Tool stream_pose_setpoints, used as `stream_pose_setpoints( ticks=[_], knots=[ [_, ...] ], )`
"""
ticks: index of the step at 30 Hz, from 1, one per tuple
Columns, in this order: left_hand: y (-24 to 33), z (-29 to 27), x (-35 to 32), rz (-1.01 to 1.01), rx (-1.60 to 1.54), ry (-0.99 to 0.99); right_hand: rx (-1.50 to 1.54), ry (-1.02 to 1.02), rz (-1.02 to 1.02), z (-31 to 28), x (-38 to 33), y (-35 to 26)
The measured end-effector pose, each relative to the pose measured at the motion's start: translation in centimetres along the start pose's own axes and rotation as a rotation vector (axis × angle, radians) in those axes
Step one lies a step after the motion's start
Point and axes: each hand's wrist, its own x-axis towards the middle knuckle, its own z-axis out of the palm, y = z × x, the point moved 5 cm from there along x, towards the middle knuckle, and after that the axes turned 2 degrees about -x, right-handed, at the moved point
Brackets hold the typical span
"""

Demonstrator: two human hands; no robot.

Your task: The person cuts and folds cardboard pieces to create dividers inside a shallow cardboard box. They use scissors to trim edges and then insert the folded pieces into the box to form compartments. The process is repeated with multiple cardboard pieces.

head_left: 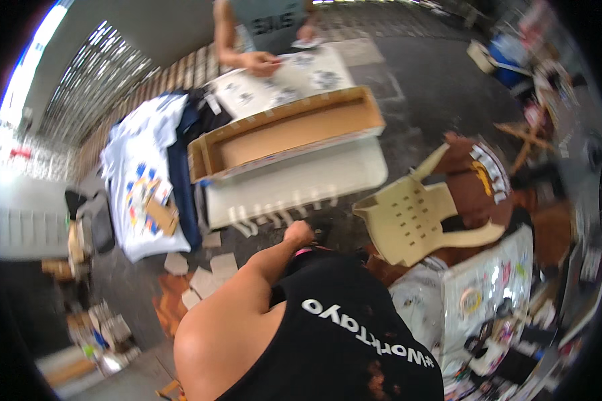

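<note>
My left arm reaches down and forward from my bare shoulder, past my black sleeveless top (354,334). My left hand (298,233) hangs just below the near edge of the white folding table (301,184). Its fingers look curled, but blur hides whether it holds anything. A long, shallow cardboard box (287,134) lies open and empty on the table. My right hand is out of view.
Across the table another person's hand (261,63) rests on white printed sheets (281,83). White and dark shirts (140,167) are piled on the left. A cream plastic chair (415,220) draped with a brown shirt (478,180) stands to the right. Paper pieces (211,271) lie on the floor.
</note>
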Motion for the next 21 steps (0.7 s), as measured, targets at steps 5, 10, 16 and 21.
stream_pose_setpoints(
  ticks=[5,10,16,21],
  knots=[
    [-1.0,1.3,-1.5,0.046,-0.817,-0.194,-0.051,-0.15,-0.081,-4.4,4.5,-3.8],
    [-0.8,-10.3,-9.5,0.336,-1.14,-0.513,0.053,-0.13,-0.022,-10.3,8.9,-12.8],
    [-13.5,-19.1,-14.2,0.358,-1.766,0.028,0.314,-0.187,0.129,-12.6,12.1,-21.3],
    [-22.5,-23.0,-17.6,0.245,-1.827,0.659,0.259,-0.182,0.002,-11.5,10.7,-23.4]
  ],
)
